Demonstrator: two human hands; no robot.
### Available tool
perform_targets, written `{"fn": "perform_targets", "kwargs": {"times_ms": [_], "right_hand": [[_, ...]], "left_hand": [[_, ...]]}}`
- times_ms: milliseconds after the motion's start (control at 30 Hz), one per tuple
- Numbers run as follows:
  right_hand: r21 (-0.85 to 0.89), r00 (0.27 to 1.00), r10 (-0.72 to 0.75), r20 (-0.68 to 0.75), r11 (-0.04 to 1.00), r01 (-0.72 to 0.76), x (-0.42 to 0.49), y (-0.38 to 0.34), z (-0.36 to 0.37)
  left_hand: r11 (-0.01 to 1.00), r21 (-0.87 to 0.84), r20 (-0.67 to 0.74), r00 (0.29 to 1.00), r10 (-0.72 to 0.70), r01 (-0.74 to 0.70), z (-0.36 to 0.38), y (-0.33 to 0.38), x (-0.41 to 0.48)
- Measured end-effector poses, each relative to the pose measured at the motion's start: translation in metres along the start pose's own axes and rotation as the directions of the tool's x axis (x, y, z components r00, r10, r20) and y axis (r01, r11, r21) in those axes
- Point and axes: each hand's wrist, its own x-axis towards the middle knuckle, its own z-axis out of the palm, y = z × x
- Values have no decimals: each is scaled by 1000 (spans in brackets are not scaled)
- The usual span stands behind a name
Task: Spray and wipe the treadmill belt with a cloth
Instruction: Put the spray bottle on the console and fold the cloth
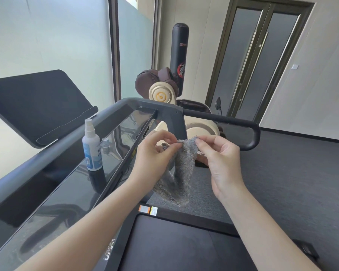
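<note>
A fluffy grey cloth [181,173] hangs in the air between my two hands, above the front end of the treadmill. My left hand [155,153] pinches its top left edge and my right hand [221,159] pinches its top right edge. The black treadmill belt [174,245] lies below, at the bottom of the view. A white spray bottle [92,147] with a blue label stands upright on the glossy black console [67,184], to the left of my left hand. Its small clear cap [105,146] sits just beside it.
A grey handrail [233,122] curves around in front of my hands. A black tablet shelf [37,106] rises at the left. Beyond stand a massage chair [160,90], a black punching bag [179,55] and dark double doors [262,55]. Grey carpet [292,173] covers the floor at right.
</note>
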Motion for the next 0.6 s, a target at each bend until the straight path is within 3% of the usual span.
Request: {"fn": "perform_targets", "kwargs": {"times_ms": [100, 200, 433, 600], "right_hand": [[-124, 998, -42, 53, 991, 48, -1, 1, 2], [-182, 993, -37, 108, 982, 57, -4, 4, 4], [-98, 977, 13, 212, 995, 8, -7, 1, -2], [51, 966, 189, 177, 978, -201, -4, -4, -7]], "left_hand": [[997, 66, 32, 999, 29, -32, 0, 0, -1], [1000, 24, 95, 995, -8, 6, 2, 3, -4], [996, -54, 96, 993, -68, 73, 0, 7, 2], [959, -126, 283, 936, -209, 252, -7, 8, -1]]}}
